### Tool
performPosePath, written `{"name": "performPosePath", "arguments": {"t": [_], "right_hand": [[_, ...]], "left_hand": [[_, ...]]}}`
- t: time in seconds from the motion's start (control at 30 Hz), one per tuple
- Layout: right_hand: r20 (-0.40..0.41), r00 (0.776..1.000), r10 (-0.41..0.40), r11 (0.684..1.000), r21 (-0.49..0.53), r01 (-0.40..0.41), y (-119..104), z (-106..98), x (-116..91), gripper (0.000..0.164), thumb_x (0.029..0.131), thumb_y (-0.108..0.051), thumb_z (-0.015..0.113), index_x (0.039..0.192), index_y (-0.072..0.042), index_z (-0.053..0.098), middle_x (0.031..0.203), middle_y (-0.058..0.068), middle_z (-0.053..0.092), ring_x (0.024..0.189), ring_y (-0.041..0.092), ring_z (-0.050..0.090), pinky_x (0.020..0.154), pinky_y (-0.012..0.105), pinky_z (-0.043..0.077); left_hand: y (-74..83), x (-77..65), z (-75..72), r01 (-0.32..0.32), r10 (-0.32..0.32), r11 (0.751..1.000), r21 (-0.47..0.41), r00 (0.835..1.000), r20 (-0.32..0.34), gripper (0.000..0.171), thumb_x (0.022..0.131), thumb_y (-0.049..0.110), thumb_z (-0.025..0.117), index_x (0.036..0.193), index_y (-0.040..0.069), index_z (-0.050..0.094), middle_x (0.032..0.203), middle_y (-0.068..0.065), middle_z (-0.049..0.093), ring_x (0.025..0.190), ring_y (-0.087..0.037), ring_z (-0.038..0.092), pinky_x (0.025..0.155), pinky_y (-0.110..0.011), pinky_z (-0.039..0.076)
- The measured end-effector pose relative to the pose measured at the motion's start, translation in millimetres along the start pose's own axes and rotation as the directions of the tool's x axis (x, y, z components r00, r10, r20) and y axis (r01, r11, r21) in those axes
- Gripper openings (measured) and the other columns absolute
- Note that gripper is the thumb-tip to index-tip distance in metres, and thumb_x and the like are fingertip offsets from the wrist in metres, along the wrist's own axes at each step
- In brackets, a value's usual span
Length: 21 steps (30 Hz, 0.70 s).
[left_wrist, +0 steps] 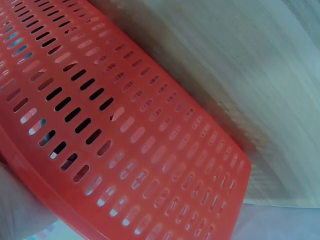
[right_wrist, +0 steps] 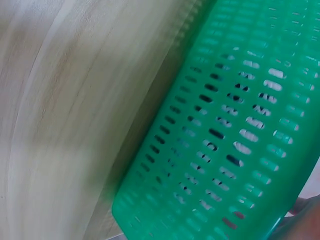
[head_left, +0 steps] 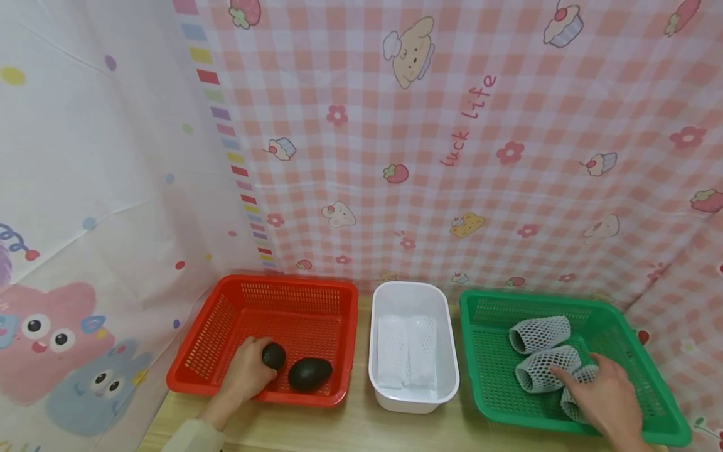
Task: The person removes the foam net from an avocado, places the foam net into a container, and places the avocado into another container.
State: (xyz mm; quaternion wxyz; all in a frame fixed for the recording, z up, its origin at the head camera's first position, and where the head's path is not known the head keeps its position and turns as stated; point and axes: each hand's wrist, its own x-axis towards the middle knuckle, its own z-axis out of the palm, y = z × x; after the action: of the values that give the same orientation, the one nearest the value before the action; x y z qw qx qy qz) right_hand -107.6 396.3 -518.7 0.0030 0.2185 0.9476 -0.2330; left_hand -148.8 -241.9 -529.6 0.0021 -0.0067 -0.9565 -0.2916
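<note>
Left hand grips a dark avocado in the red basket; right hand is among foam sleeves, its hold unclear.

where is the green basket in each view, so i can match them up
Head: the green basket is at lower right, right of the white tub.
Left wrist: not in it.
Right wrist: fills the right side, slotted wall showing.
Shared landmark: the table, bottom in head, upper right in left wrist, left in right wrist.
</note>
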Motion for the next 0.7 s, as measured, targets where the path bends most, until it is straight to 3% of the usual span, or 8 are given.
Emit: {"name": "performPosePath", "arguments": {"t": [0.23,0.47,0.7], "right_hand": [[0.052,0.997,0.052,0.998,-0.027,-0.051,10.7,-1.5,2.5,0.11,0.092,-0.068,0.064,0.145,0.022,0.032,0.136,0.052,0.035,0.122,0.068,0.04,0.097,0.075,0.039],[0.142,0.985,0.099,0.994,-0.062,-0.091,17.2,-3.2,6.1,0.118,0.091,-0.072,0.062,0.143,0.027,0.026,0.13,0.055,0.034,0.117,0.069,0.041,0.091,0.074,0.043],[0.254,0.955,0.153,0.985,-0.115,-0.128,23.4,-5.8,12.8,0.123,0.087,-0.078,0.061,0.13,0.032,0.026,0.113,0.053,0.048,0.101,0.064,0.055,0.08,0.065,0.049]], "left_hand": [[-1.3,3.2,1.1,0.006,-0.006,1.0,-0.003,1.0,0.025,0.066,0.065,-0.005,0.082,0.128,-0.012,0.065,0.111,-0.026,0.064,0.101,-0.041,0.065,0.085,-0.055,0.055],[-1.1,2.4,0.5,0.0,0.001,1.0,-0.027,0.999,0.044,0.061,0.068,-0.009,0.081,0.126,-0.014,0.064,0.113,-0.028,0.064,0.099,-0.041,0.066,0.081,-0.053,0.056],[-3.6,4.4,1.8,0.014,-0.012,0.999,-0.03,0.998,0.069,0.06,0.07,-0.01,0.081,0.127,-0.014,0.063,0.115,-0.029,0.064,0.102,-0.043,0.066,0.08,-0.052,0.057]]}}
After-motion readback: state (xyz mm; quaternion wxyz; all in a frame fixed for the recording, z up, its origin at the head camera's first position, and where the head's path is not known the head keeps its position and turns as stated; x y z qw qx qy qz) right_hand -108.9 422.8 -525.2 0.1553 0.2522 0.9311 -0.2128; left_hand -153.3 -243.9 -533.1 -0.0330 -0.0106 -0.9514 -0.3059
